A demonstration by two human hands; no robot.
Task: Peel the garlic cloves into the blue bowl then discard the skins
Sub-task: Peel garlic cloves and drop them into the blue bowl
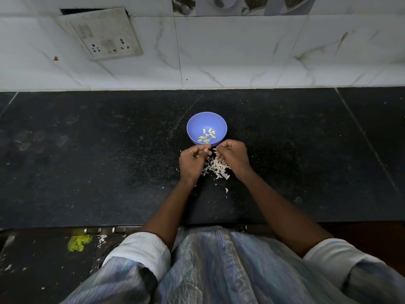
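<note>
Peeling is judged under way: a small garlic clove [213, 150], barely visible, seems pinched between the curled left hand [192, 160] and right hand [233, 155], just before the round blue plastic bowl [192, 126] holding peeled cloves [207, 136]. Papery white skins [215, 168] lie beneath; dropping the clove in is called for next.

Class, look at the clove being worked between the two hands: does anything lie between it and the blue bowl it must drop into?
Nothing visible does. The left hand and right hand meet right at the near rim of the blue bowl, which is open-topped. The skins lie nearer the person, out of the way.
</note>
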